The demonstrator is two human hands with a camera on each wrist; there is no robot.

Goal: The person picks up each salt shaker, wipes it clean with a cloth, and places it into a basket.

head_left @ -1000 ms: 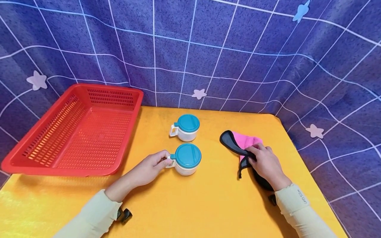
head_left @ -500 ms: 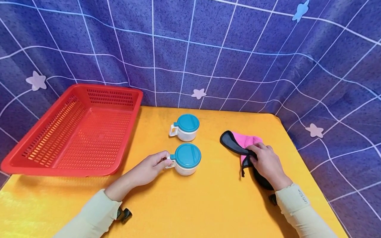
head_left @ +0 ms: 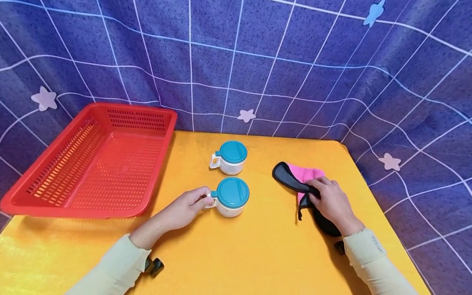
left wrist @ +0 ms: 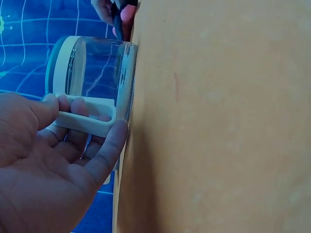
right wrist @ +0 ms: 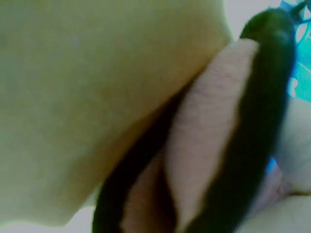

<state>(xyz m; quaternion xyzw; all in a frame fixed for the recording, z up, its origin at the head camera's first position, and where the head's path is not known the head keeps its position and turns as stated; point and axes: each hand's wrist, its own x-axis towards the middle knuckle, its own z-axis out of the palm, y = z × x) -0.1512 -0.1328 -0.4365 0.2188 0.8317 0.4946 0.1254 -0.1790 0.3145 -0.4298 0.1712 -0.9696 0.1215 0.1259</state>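
Note:
My left hand (head_left: 186, 209) pinches the white handle (left wrist: 87, 124) of the nearer lidded jar (head_left: 232, 198), thumb on one side and fingers on the other. That jar has a teal lid, a white collar and a clear body, and stands upright on the yellow tabletop. Just behind it a matching jar (head_left: 233, 157) stands with its handle pointing left. At the right, my right hand (head_left: 333, 203) grips a folded soft black item with pink lining (head_left: 304, 174). A short dark loop hangs from it. Close up in the right wrist view, its black edging (right wrist: 262, 97) borders the fuzzy lining.
A large red plastic basket (head_left: 167, 151) with slotted walls stands at the left. The yellow table (head_left: 236, 254) meets a blue grid-patterned curtain (head_left: 217, 69) at the back and right. Dark wrist gear (head_left: 154, 267) shows under the left sleeve.
The black and pink item and its hanging loop have shifted slightly under my right hand. My left hand and both jars stay in place.

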